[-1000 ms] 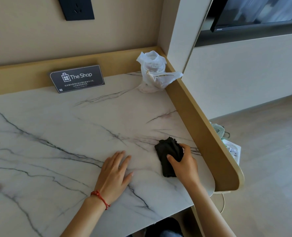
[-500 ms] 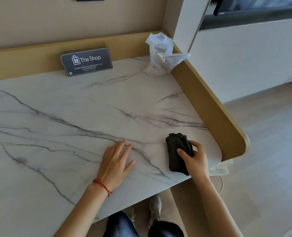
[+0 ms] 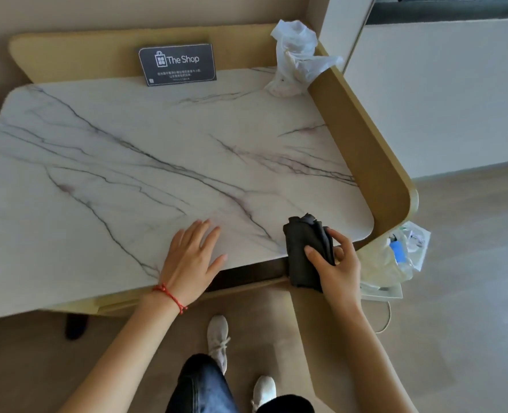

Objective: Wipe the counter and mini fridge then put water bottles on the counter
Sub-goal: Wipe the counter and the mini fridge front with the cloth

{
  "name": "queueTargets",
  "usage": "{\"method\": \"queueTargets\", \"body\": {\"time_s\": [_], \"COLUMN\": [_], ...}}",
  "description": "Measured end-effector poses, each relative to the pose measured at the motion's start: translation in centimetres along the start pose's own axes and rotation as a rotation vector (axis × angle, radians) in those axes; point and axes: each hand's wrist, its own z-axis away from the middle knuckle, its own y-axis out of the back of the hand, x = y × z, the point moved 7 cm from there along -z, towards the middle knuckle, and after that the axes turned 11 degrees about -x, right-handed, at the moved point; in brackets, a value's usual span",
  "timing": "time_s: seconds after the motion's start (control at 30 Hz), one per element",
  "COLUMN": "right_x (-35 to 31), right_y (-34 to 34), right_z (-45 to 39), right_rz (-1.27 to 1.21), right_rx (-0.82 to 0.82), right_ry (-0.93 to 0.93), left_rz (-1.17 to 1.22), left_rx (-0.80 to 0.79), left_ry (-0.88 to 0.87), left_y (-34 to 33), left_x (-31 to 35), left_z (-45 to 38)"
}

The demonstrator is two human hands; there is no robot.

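Note:
The white marble counter with dark veins fills the middle of the view. My right hand grips a folded black cloth at the counter's front right corner, and the cloth hangs partly over the front edge. My left hand lies flat on the counter near the front edge, fingers spread, a red string on its wrist. No water bottles or mini fridge can be made out.
A dark "The Shop" sign leans against the tan back rim. A crumpled white plastic bag sits in the back right corner. Another plastic bag with packaging lies on the floor right of the counter. My feet stand below.
My right hand has dragged the black cloth toward me, from beside the right rim to the front edge. The camera has tilted down. My left hand has stayed flat on the counter.

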Motion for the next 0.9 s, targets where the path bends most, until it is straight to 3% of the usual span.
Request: {"method": "queueTargets", "body": {"time_s": [0.43,0.6,0.9], "right_x": [4.3,6.8,14.4], "right_y": [3.5,1.9,-2.1], "right_z": [6.8,7.2,7.0], "right_rz": [0.016,0.039,0.088], "right_rx": [-0.029,-0.056,0.036], "right_ry": [0.014,0.019,-0.026], "left_rz": [0.026,0.058,0.077], "left_rx": [0.093,0.081,0.083], "left_ry": [0.074,0.056,-0.026], "left_y": [-4.7,-7.3,-13.6], "left_x": [2.4,1.0,-2.3], "left_z": [8.5,8.9,7.3]}}
